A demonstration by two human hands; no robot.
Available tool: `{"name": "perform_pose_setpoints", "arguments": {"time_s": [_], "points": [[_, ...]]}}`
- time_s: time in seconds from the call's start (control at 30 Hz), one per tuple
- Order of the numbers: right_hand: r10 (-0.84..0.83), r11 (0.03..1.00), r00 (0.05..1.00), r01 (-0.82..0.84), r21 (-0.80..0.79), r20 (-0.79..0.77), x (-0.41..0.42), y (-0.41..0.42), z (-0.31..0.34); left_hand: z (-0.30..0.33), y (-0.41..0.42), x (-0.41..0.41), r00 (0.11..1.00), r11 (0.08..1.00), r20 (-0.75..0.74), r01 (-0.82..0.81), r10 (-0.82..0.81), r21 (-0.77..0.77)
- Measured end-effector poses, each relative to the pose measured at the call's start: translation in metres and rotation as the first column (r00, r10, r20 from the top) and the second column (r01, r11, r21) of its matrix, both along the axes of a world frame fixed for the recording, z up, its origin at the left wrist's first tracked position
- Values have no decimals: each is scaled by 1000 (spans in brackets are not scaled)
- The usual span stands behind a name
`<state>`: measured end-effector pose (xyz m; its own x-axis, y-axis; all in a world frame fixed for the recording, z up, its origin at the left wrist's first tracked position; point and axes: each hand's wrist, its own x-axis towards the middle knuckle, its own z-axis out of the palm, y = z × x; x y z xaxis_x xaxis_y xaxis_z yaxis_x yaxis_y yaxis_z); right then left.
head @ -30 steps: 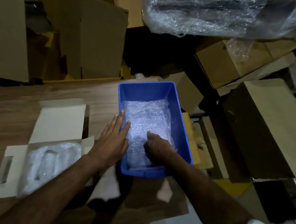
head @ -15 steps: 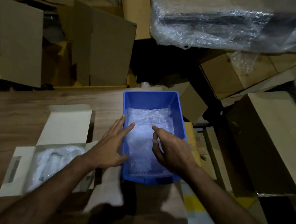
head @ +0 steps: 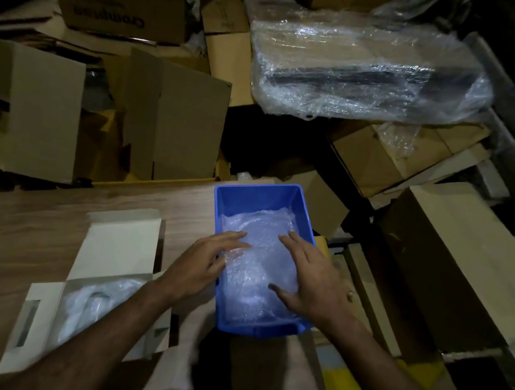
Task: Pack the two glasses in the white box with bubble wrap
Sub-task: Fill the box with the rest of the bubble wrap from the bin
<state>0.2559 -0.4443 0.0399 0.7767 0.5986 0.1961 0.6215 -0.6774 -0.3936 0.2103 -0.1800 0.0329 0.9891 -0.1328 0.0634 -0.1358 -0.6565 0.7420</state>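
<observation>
Both hands on bubble wrap in the blue bin

Left hand [head: 201, 268] and right hand [head: 313, 280] lie flat, fingers straight, gripping nothing, on bubble wrap [head: 256, 261] lying lengthwise near-to-far in the bin [head: 259, 195]; white box [head: 112, 260] open at left on the counter [head: 10, 231].

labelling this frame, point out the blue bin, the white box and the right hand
blue bin [head: 251, 194]: head view, far inner wall
white box [head: 118, 247]: head view, open lid flap
right hand [head: 319, 287]: head view, back of hand

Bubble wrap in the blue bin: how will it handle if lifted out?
The bubble wrap looks crumpled and thin, so probably floppy and light. It fills the blue bin, so may snag the walls. Its glossy film could slip under flat fingers.
</observation>
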Motion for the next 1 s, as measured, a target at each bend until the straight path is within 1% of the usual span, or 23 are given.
{"name": "perform_pose_setpoints", "arguments": {"time_s": [0.07,0.13,0.2,0.23,0.27,0.3,0.33,0.37,0.4,0.47,0.5,0.53,0.57,0.6,0.67,0.7,0.73,0.8,0.87,0.9,0.93,0.97,1.0], "points": [[-42,997,994,48,54,-103,2,0,-5,6,-2,-10,998,998,56,-33,36,-50],[-40,968,983,82,236,-179,1,5,3,11,-3,-17,985,988,125,-102,116,-112],[26,933,978,51,357,-209,-1,13,23,11,2,-21,977,986,148,-141,153,-90],[70,925,977,13,380,-203,-2,17,35,8,4,-20,981,989,147,-115,128,-93],[108,919,976,-26,394,-188,-2,20,48,11,3,-18,984,981,119,-113,133,-159],[129,910,979,-52,412,-161,-1,24,60,17,0,-15,981,938,41,-169,190,-304],[129,889,982,-51,454,-142,1,27,70,25,-4,-12,971,894,-25,-228,237,-386],[119,847,981,-19,531,-154,4,32,80,32,-4,-9,958,859,-50,-276,282,-431],[112,773,972,46,633,-207,6,38,89,39,-2,-7,950,828,-40,-291,311,-479],[183,531,918,207,822,-350,11,54,102,55,5,-8,935,738,-46,-307,352,-601],[254,417,879,277,866,-403,13,63,107,66,10,-10,916,678,-57,-334,397,-655],[327,361,819,353,863,-472,13,68,106,78,14,-12,894,625,-57,-356,445,-694],[394,370,747,403,837,-535,10,73,103,88,19,-14,870,585,-74,-388,488,-713],[406,444,706,402,801,-580,7,79,99,96,26,-16,848,545,-111,-427,518,-722],[321,685,713,279,673,-623,-2,92,84,111,39,-20,805,426,-259,-521,534,-739],[266,765,724,243,596,-636,-8,101,77,113,50,-21,786,353,-369,-571,496,-741],[243,792,714,245,560,-656,-12,112,70,118,60,-26,766,283,-488,-621,419,-731],[278,740,617,350,574,-736,-17,134,65,121,86,-37,704,204,-666,-710,247,-674],[296,745,535,389,542,-791,-21,155,63,117,108,-53,695,180,-708,-718,125,-672],[319,757,486,386,528,-813,-24,165,64,115,115,-60,691,198,-716,-718,94,-667],[332,763,436,397,510,-836,-27,174,61,114,120,-69,683,232,-726,-720,78,-653],[346,753,372,438,492,-861,-32,183,60,110,128,-79,681,237,-727,-723,84,-650],[344,734,320,494,466,-883,-38,193,58,107,136,-90,680,213,-730,-725,72,-655]]}}
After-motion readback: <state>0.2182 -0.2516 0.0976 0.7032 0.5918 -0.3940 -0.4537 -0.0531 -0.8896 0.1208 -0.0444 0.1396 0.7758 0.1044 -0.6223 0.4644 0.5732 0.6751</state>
